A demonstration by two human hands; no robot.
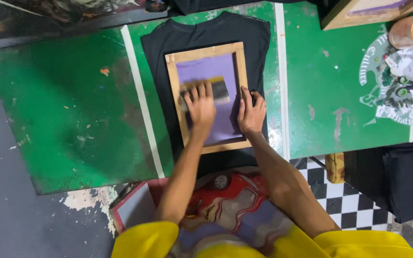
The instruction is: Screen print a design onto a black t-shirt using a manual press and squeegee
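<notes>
A green worktable [72,110] carries a black T-shirt [206,33] with a wooden-framed purple screen [206,62] on it. Left hand [201,107], fingers curled, grips what appears to be a blurred squeegee [218,88]. Right hand [252,112], fingers together, presses the frame's right rail.

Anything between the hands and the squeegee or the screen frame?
Nothing visible. The left hand already lies on the squeegee inside the wooden frame; the right hand presses the frame's right edge, over the black shirt.

hands [225,111] on screen frame [207,53] — black shirt [201,33]
</notes>
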